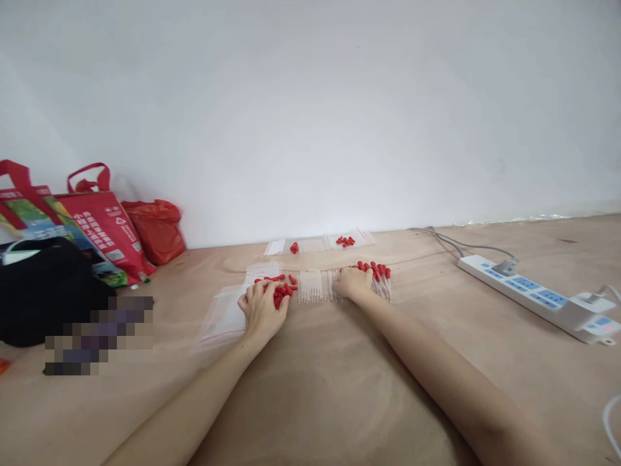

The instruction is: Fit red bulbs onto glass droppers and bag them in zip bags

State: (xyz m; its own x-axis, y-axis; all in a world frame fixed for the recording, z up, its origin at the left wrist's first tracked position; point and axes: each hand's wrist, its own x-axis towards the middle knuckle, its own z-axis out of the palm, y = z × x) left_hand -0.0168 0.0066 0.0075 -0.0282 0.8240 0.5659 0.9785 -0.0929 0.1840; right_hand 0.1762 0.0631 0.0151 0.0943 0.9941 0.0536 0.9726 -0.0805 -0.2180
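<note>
My left hand [262, 309] is bent over a pile of small red pieces [282, 296], rounded like little rubber caps. Its fingers are curled round some of them, the thumb on the right side. To the right, a row of thin white sticks [310, 287] lies side by side. My right hand [355, 283] is closed at the right end of that row, its fingertips hidden beneath it. Just beyond this hand lie sticks with red tips [381, 272]. Clear zip bags [226, 314] lie flat under and beside my left hand.
Against the wall are more bags with red pieces [345, 241] and sticks [313, 245]. A white power strip [533, 291] with plugged-in cords lies at right. Shopping bags [107, 226], a red plastic bag [154, 230] and a black cloth item [48, 291] stand at left.
</note>
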